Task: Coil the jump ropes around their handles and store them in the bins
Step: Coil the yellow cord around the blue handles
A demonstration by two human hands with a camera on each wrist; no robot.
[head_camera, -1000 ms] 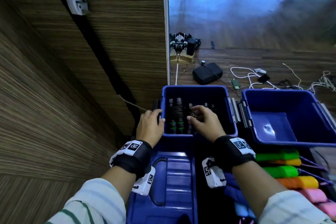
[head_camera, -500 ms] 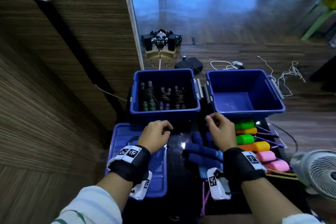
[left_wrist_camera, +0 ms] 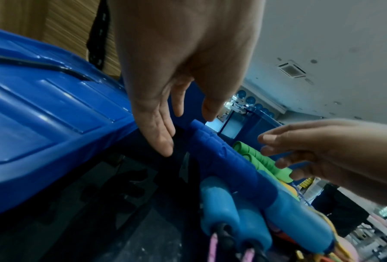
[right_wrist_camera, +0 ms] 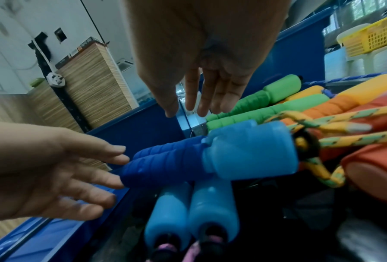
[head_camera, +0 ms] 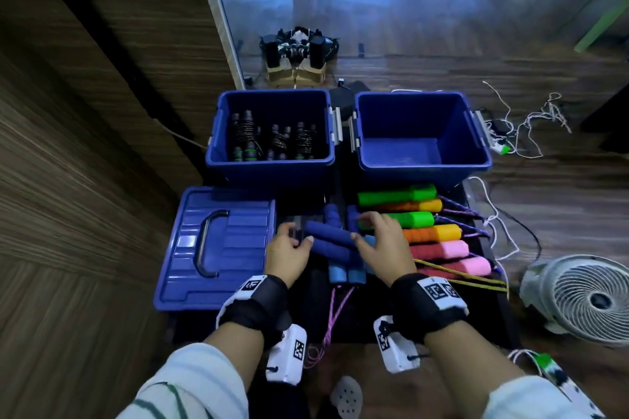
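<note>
Both hands hover over the blue handles (head_camera: 328,240) lying crosswise on a pile of blue jump ropes on the dark table (head_camera: 315,303). The left hand (head_camera: 288,255) has its fingers loose and spread, holding nothing, fingertips just beside the near end of the handles. The right hand (head_camera: 383,245) is likewise released, fingers straight, just above the other end. Green, orange and pink handles (head_camera: 432,235) lie in a row to the right. The left bin (head_camera: 272,167) holds coiled black ropes (head_camera: 272,141); the right bin (head_camera: 422,167) stands beside it. A blue lid (head_camera: 218,248) lies left of the ropes
</note>
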